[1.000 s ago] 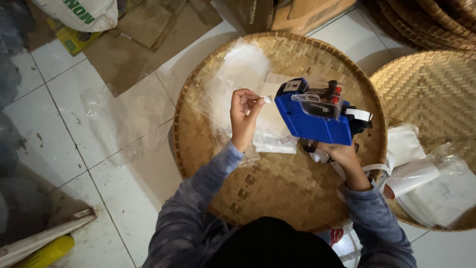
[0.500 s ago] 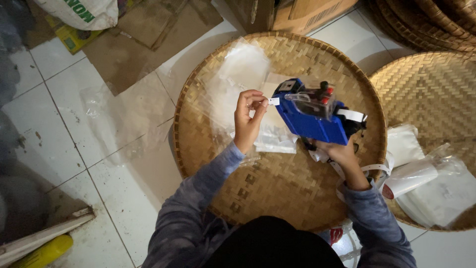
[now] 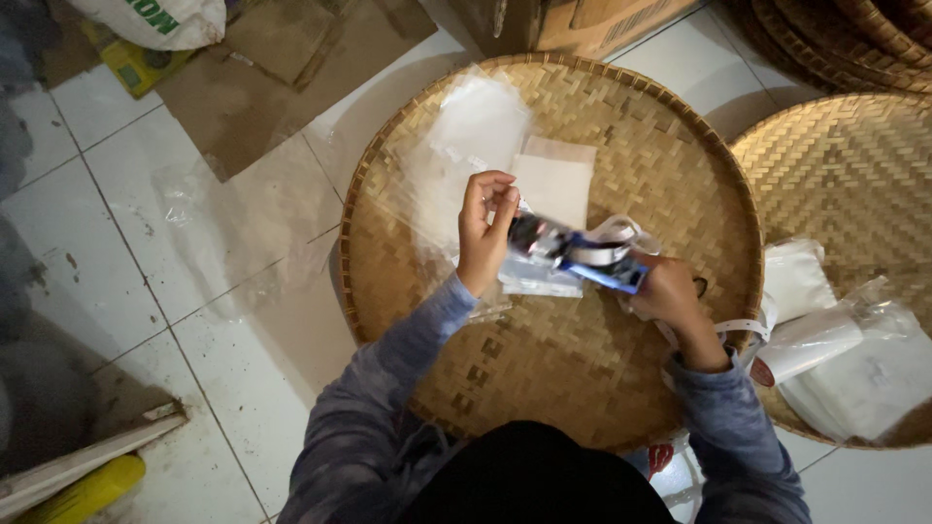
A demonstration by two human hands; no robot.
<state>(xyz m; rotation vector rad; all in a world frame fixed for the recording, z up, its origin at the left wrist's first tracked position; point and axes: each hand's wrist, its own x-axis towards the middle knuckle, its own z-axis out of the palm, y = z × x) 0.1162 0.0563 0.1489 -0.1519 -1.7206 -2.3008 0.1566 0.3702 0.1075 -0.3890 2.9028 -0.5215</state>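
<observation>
My right hand (image 3: 672, 291) grips a blue hand-held label gun (image 3: 575, 251), turned on its side and blurred, over a large round woven bamboo tray (image 3: 582, 388). My left hand (image 3: 483, 231) is at the gun's front end, fingers pinched there; what they pinch I cannot tell. A white paper strip (image 3: 621, 231) loops from the gun. Under the hands lie clear plastic bags (image 3: 466, 126) and a flat pale packet (image 3: 555, 175) on the tray.
A second woven tray (image 3: 854, 165) at the right holds white filled plastic bags (image 3: 854, 359). Cardboard sheets (image 3: 262, 87) and loose clear plastic lie on the white tiled floor (image 3: 126, 262) to the left. A cardboard box (image 3: 582, 24) stands behind. A yellow object (image 3: 87, 490) lies bottom left.
The label gun has rolled from upright onto its side and dropped lower toward the tray. My left hand stays at its front end.
</observation>
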